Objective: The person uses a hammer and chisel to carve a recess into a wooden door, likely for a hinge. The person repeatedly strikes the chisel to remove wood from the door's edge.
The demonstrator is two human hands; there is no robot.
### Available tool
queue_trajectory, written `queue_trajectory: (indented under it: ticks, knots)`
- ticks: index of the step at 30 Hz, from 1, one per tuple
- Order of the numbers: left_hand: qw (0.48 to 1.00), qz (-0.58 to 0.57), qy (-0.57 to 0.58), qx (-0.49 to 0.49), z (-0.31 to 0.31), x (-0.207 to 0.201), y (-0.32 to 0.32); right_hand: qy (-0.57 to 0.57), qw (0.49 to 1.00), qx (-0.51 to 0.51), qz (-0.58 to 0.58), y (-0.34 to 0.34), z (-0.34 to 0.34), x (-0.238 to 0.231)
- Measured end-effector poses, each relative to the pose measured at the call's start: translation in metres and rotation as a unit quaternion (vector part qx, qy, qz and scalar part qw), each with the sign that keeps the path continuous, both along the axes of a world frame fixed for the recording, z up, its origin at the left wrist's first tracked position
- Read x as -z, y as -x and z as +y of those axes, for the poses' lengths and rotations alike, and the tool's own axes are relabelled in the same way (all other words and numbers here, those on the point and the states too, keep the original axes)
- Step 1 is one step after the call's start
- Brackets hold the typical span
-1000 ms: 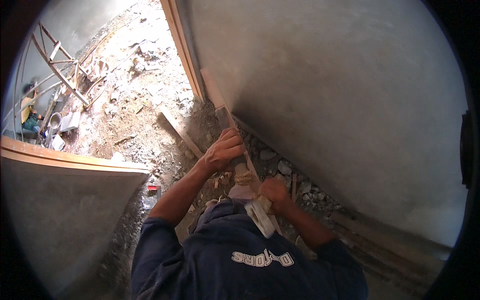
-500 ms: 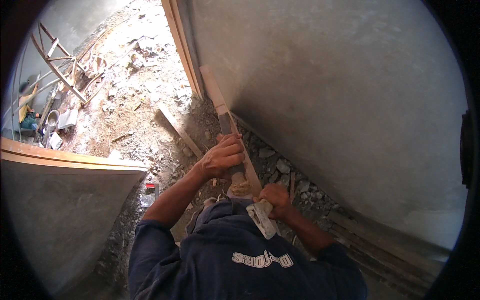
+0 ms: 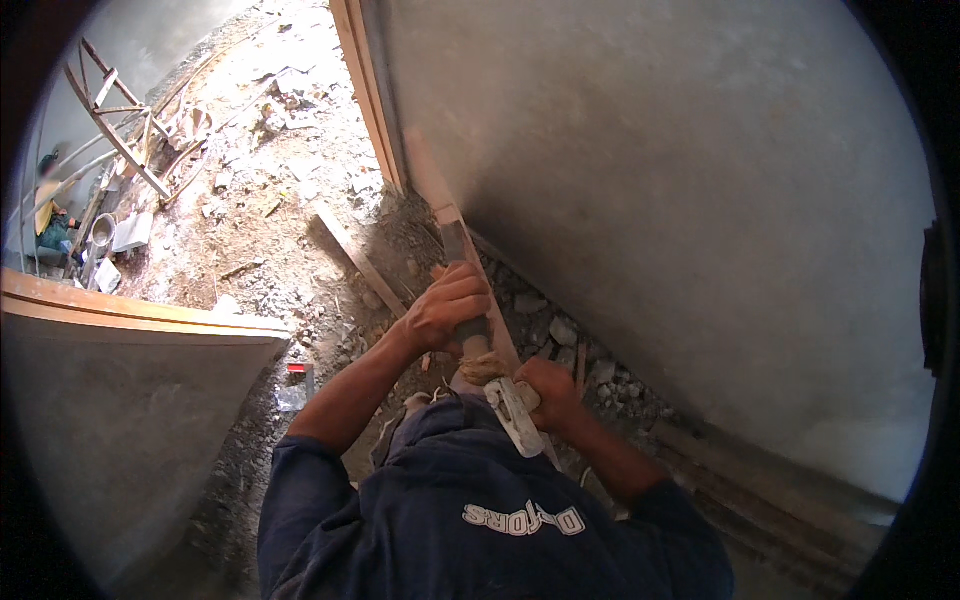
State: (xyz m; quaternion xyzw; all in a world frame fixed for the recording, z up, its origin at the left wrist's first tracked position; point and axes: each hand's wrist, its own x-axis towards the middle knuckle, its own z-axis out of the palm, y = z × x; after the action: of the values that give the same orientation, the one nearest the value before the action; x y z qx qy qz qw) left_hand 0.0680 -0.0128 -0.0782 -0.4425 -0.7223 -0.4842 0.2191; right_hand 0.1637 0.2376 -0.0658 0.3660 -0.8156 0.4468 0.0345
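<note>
My left hand [image 3: 452, 305] is wrapped round a dark chisel-like bar [image 3: 455, 243] that lies along a long wooden board [image 3: 500, 335]. The bar's near end is a tan, frayed knob [image 3: 482, 368]. A step shows in the board just beyond the bar's far tip. In my right hand [image 3: 552, 392], to the right of the knob, is a hammer-like tool with a pale, worn, oblong head [image 3: 513, 415]. The head is close to the knob; I cannot tell whether they touch. My fingers hide most of the tool's grip.
A grey plastered wall [image 3: 680, 180] rises along the right, with rubble [image 3: 565, 330] and planks [image 3: 740, 490] at its foot. A wood-edged wall [image 3: 130, 420] stands at left. A loose wood strip [image 3: 355, 258] lies ahead. Far left are a wooden frame [image 3: 115, 125] and a person [image 3: 50, 215].
The head of the hammer-like tool has moved up and left, closer to the frayed knob, and my right hand has shifted slightly left. My left hand stays nearly in place.
</note>
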Motion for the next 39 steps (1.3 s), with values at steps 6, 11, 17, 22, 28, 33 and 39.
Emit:
queue_trajectory:
  ticks: [6,11,17,22,28,33,39]
  knots:
    - [0.993,0.008,0.121,-0.01,-0.005,0.012,0.004,0.051,0.991,-0.009,0.123,0.0,0.011,0.025]
    - [0.998,0.004,0.063,-0.02,-0.005,0.004,0.013,0.025,0.998,-0.02,0.059,-0.004,0.018,0.031]
    - [0.999,-0.012,0.038,-0.006,-0.006,-0.004,0.005,0.075,0.994,-0.047,0.07,0.002,0.008,-0.006]
    - [1.0,0.015,0.022,-0.007,-0.005,-0.007,0.006,0.064,0.995,-0.047,0.053,0.004,0.004,0.001]
    - [0.999,0.012,0.029,0.015,-0.002,-0.002,0.008,0.101,0.972,0.101,0.186,0.002,-0.009,0.057]
    - [0.999,0.004,0.035,-0.012,-0.009,0.002,0.008,-0.01,1.0,-0.01,0.014,0.002,0.006,0.019]
    - [1.0,0.0,0.022,-0.012,-0.007,0.004,0.011,0.0,0.999,-0.017,0.045,0.002,0.011,0.032]
